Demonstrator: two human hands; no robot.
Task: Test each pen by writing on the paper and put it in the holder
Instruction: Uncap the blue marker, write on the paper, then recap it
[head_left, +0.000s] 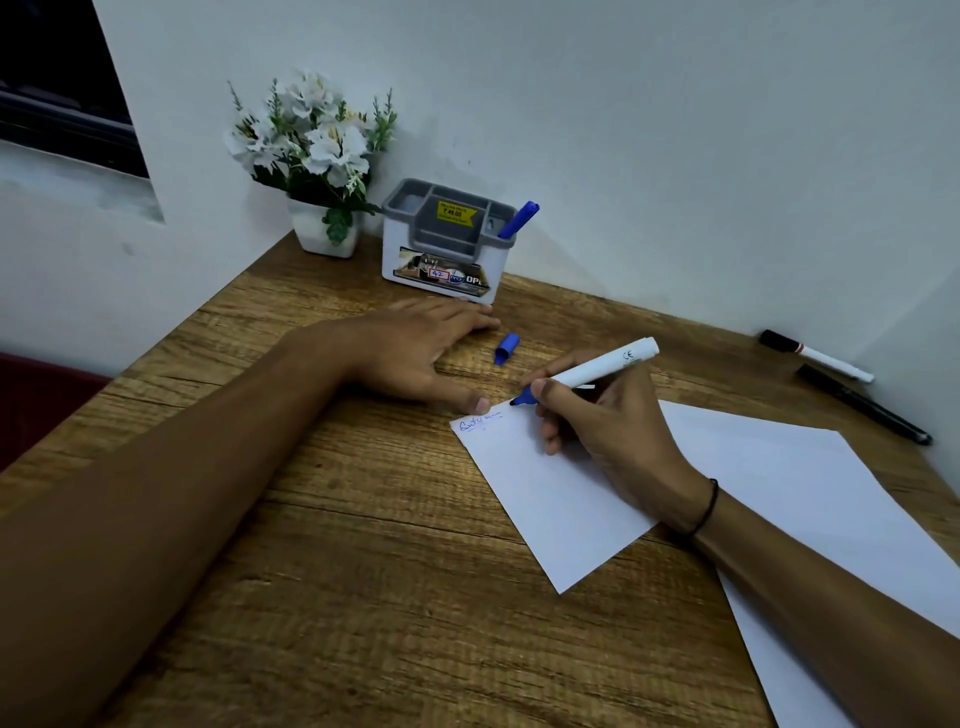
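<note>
Wood-grain desk (363, 597) fills the view, tucked into a corner of pale walls. Nearest the wearer, both bare forearms reach forward over it. A white sheet of paper (561, 499) lies under the right hand (613, 426), which is clenched around a white marker (597, 371) in a writing grip, thumb and forefinger pinching the barrel low down; the blue tip meets the sheet's far corner, just right of a short line of blue writing (480, 420). A thin dark band circles that wrist. A second white sheet (779, 467) spreads out to the right of the grip, beneath the forearm. Left of the grip, the left hand (415, 348) rests flat and released on the wood, grasping nothing, its thumb tip touching the paper's corner beside the writing. Just beyond the grip, between the two hands, a loose blue cap (506, 349) lies on its side. Well off to the right lie a white marker with a dark cap (815, 356) and a black pen (865, 404), side by side. Farther back stands the grey and white holder (441, 249), with a blue marker (518, 219) leaning in its right compartment. Left of it, against the wall, sits a white pot of pale flowers (317, 156).
</note>
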